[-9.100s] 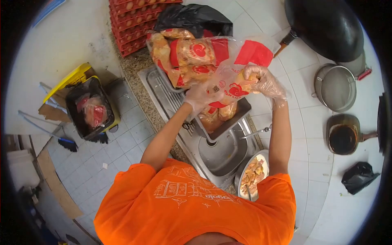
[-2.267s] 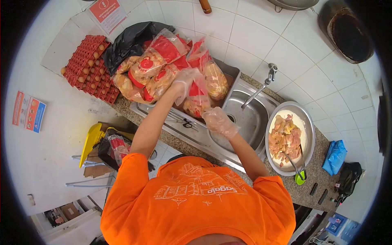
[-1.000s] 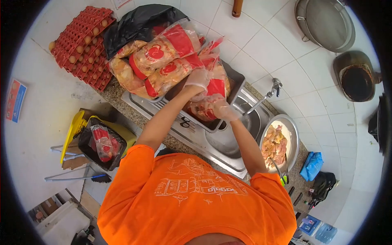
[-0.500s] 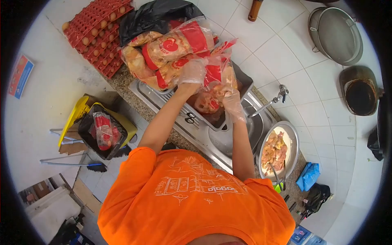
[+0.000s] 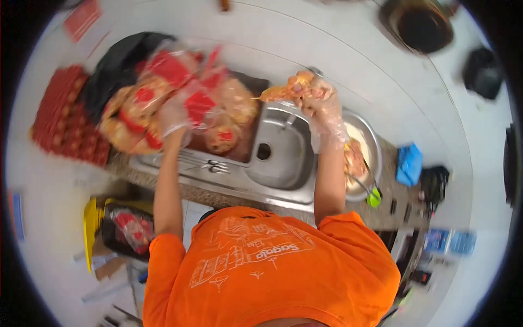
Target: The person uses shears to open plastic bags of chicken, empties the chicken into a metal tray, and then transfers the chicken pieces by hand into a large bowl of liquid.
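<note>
My left hand (image 5: 174,117), in a clear plastic glove, grips a red-and-clear plastic bag (image 5: 200,103) at the pile of packed chicken (image 5: 144,103). My right hand (image 5: 321,109), also gloved, is closed round a raw chicken piece (image 5: 283,91), raised above the sink's right side. Its narrow end points left. Below and right of this hand, a metal bowl (image 5: 376,147) holds more raw chicken pieces (image 5: 355,158) and a pale mixture, with utensils in it. Under the bags sits a tray (image 5: 253,144) with reddish liquid and another bagged chicken (image 5: 223,133).
A steel sink basin (image 5: 283,158) lies between tray and bowl. Scissors (image 5: 212,164) rest on the drainboard. Red egg trays (image 5: 65,120) stand at the left, beside a black bag (image 5: 122,71). A yellow-lidded bin (image 5: 92,229) is lower left. A blue packet (image 5: 408,163) lies right.
My right hand has left the bags and moved right and up, now carrying a chicken piece. My left hand still holds the plastic bag. The view has turned and shifted right.
</note>
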`<control>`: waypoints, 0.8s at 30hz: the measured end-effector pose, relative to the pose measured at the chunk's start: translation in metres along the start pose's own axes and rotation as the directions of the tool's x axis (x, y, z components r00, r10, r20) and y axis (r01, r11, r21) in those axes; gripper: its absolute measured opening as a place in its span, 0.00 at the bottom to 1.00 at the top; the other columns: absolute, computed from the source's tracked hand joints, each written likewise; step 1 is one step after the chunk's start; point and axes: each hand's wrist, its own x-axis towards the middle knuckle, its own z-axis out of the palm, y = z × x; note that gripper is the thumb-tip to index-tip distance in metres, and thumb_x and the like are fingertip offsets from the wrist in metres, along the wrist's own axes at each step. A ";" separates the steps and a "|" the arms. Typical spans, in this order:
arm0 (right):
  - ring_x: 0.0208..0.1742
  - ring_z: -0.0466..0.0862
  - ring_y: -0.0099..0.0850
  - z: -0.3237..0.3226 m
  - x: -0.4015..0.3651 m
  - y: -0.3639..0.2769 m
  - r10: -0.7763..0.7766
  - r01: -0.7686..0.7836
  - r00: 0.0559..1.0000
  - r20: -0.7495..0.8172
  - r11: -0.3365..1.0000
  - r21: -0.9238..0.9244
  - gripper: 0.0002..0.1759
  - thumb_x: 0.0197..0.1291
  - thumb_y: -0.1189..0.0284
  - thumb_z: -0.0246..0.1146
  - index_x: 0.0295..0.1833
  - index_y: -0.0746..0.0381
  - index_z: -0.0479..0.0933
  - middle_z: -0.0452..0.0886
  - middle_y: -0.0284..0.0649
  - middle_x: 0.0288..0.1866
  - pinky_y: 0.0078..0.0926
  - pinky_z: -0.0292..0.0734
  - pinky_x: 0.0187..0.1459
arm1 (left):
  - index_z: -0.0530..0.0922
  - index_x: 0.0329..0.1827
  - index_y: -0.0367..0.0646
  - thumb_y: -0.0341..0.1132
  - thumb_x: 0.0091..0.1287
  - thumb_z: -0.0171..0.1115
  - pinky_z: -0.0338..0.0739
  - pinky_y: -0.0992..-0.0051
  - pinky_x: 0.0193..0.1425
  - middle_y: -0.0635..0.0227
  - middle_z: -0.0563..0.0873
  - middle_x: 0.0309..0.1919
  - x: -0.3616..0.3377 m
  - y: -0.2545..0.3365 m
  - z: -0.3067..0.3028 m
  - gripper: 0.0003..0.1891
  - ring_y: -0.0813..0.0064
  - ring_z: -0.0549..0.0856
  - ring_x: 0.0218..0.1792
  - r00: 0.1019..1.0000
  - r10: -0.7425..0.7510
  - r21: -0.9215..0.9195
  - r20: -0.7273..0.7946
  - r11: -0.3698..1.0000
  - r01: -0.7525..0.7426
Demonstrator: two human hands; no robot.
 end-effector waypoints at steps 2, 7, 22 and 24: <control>0.31 0.82 0.26 -0.029 -0.030 -0.045 -0.059 0.014 0.972 -0.228 0.981 -0.193 0.17 0.53 0.89 0.62 0.30 0.56 0.66 0.86 0.44 0.46 0.15 0.62 0.22 | 0.84 0.49 0.35 0.38 0.76 0.48 0.77 0.52 0.56 0.41 0.87 0.46 -0.003 0.019 -0.011 0.18 0.42 0.85 0.51 0.999 0.050 -0.099 -0.011 0.994 -0.051; 0.33 0.83 0.21 -0.118 -0.106 -0.063 -0.275 -0.067 0.822 -0.498 0.823 -0.564 0.13 0.61 0.73 0.72 0.49 0.61 0.78 0.87 0.39 0.47 0.16 0.71 0.31 | 0.86 0.51 0.37 0.51 0.79 0.47 0.78 0.54 0.56 0.43 0.87 0.47 0.000 -0.005 0.008 0.25 0.44 0.85 0.52 0.995 -0.011 -0.018 0.097 1.000 0.013; 0.56 0.85 0.48 0.038 0.000 0.154 0.054 0.664 0.677 0.734 0.385 -0.640 0.13 0.59 0.78 0.58 0.47 0.66 0.85 0.87 0.49 0.53 0.39 0.80 0.59 | 0.86 0.49 0.38 0.42 0.77 0.55 0.79 0.56 0.52 0.45 0.88 0.44 0.002 0.059 0.007 0.17 0.45 0.86 0.47 0.981 0.089 -0.277 0.173 0.960 -0.038; 0.57 0.85 0.48 0.057 0.018 0.199 0.123 0.734 0.585 0.802 0.340 -0.588 0.12 0.60 0.75 0.59 0.45 0.65 0.85 0.87 0.49 0.53 0.41 0.80 0.58 | 0.86 0.49 0.38 0.42 0.76 0.56 0.79 0.56 0.52 0.45 0.88 0.44 -0.001 0.063 0.002 0.16 0.45 0.86 0.47 0.983 0.063 -0.291 0.175 0.957 -0.009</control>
